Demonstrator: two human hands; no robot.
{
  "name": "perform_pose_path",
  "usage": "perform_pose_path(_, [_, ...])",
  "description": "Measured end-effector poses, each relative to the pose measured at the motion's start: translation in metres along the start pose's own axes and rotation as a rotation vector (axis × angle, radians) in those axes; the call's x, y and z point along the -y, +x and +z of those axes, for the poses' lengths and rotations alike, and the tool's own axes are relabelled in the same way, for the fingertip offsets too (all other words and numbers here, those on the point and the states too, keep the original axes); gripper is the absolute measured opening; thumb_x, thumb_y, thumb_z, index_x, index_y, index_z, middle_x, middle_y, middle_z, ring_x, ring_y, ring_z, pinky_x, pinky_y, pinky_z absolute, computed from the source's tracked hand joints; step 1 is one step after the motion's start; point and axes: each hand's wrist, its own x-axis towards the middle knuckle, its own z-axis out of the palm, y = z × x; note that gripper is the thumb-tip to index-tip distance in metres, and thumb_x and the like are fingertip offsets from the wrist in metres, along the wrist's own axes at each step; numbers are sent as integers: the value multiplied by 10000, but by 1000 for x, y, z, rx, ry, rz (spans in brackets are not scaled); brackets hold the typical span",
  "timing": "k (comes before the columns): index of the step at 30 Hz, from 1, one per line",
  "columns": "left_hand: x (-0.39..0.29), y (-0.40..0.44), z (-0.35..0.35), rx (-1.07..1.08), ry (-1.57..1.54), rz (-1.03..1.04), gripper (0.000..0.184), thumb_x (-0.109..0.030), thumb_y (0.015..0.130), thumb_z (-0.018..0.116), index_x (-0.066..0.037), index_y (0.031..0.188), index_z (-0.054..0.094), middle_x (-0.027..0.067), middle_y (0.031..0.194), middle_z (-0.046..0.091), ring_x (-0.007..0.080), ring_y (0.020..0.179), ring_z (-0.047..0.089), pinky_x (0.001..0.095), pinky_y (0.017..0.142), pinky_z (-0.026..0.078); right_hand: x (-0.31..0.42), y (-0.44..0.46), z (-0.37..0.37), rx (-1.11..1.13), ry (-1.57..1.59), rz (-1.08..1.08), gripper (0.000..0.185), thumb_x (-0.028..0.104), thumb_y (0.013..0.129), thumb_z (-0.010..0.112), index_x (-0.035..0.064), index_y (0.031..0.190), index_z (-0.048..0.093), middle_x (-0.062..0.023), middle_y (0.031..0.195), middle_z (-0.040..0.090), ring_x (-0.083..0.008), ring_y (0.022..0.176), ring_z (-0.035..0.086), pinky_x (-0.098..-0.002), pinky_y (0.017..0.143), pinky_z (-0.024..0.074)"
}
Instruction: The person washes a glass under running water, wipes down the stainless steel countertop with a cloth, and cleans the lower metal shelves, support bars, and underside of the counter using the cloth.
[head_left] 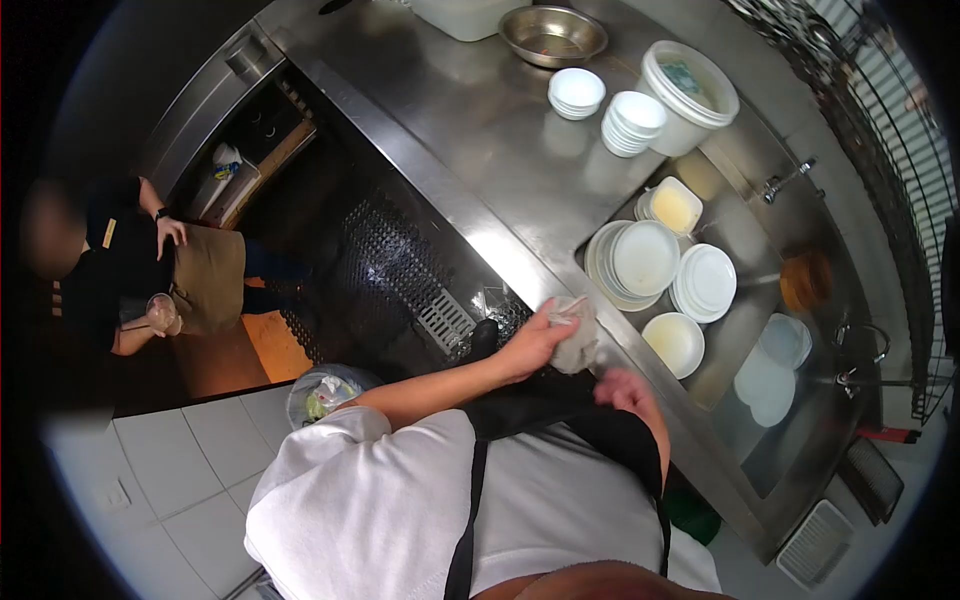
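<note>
My left hand (pixel 530 348) is closed around a crumpled, pale grey-beige cloth (pixel 574 338) at the front edge of the steel counter (pixel 430 150). A little to the right, my right hand (pixel 628 390) is close to that edge and to the cloth. Motion blurs its fingers, so whether it grips anything does not show. Nearest to the hands, a white bowl (pixel 673 345) with yellowish residue sits in the sink. Behind it are stacked white plates (pixel 645 258), more stacked white dishes (pixel 706 282) and a square dish (pixel 676 207) with yellow residue.
A second basin holds pale round dishes (pixel 770 375) under a faucet (pixel 850 378). On the counter stand stacked white bowls (pixel 634 122), a white bucket (pixel 690 95) and a metal bowl (pixel 552 36). Behind my left arm is a lined bin (pixel 325 395). Another person (pixel 140 255) stands left, holding a cup.
</note>
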Motion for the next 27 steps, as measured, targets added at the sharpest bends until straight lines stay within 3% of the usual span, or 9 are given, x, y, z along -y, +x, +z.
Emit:
perform_pose_path(2, [-20,-3,-19,162,75,-22,574,-288,1013,541,-55,1486,313,73,1401,466,164,1289,429,336,1084,348,75,56,76,-347,81,-166,420,203,970,618,24,1320,474,-60,1094,633,-147,1009,585,-293,901,456])
perform_pose_path(5, [-49,-2,-54,448,-32,-219,627,-353,1017,525,-66,1514,271,57,1421,450,162,1304,411,347,1103,325,79,120,104,-470,-30,-142,377,205,961,635,17,1264,514,-51,1038,643,-123,911,591,-271,813,471])
perform_pose_path(9, [-97,7,-129,521,348,22,534,-339,1003,563,-47,1427,419,89,1345,530,173,1253,478,306,1041,393,92,198,108,-576,-241,-90,284,215,966,630,10,1156,583,-30,936,658,-106,797,589,-256,705,469])
perform_pose_path(13, [-154,-25,-193,80,548,141,405,-226,1013,549,-52,1372,479,70,1325,547,174,1240,487,317,1056,386,113,276,114,-683,-289,-235,269,269,998,571,14,983,653,-7,843,646,-95,721,567,-269,645,452])
perform_pose_path(16, [-183,-39,-229,-84,389,63,405,-207,1007,556,-46,1371,476,80,1323,548,158,1212,512,306,1050,399,132,324,130,-667,-284,-124,362,326,1015,531,14,887,662,-8,783,635,-107,693,554,-301,620,448])
perform_pose_path(19, [-209,-36,-275,-153,391,143,408,-208,1006,559,-32,1365,475,90,1322,547,163,1215,514,308,1052,400,130,383,136,-598,-385,-147,428,360,1028,494,13,836,657,-10,735,622,-119,663,534,-320,592,435])
perform_pose_path(23, [-265,-3,-346,-241,435,244,412,-195,1003,562,-22,1364,464,95,1327,541,172,1224,512,323,1064,391,115,456,151,-581,-225,-218,543,436,1048,400,21,779,624,-16,728,602,-133,661,529,-314,592,430])
perform_pose_path(26, [-315,45,-390,-207,488,229,435,-233,986,591,-13,1344,480,100,1291,564,184,1182,534,328,1015,429,95,512,155,-862,-425,-379,552,465,1054,353,17,867,617,-44,818,626,-138,703,565,-288,626,450])
perform_pose_path(27, [-331,63,-404,-195,511,219,447,-249,980,602,-4,1335,487,107,1280,572,191,1168,543,332,998,445,101,535,160,-846,-193,-385,536,460,1056,349,15,911,610,-55,854,630,-139,720,577,-282,643,459])
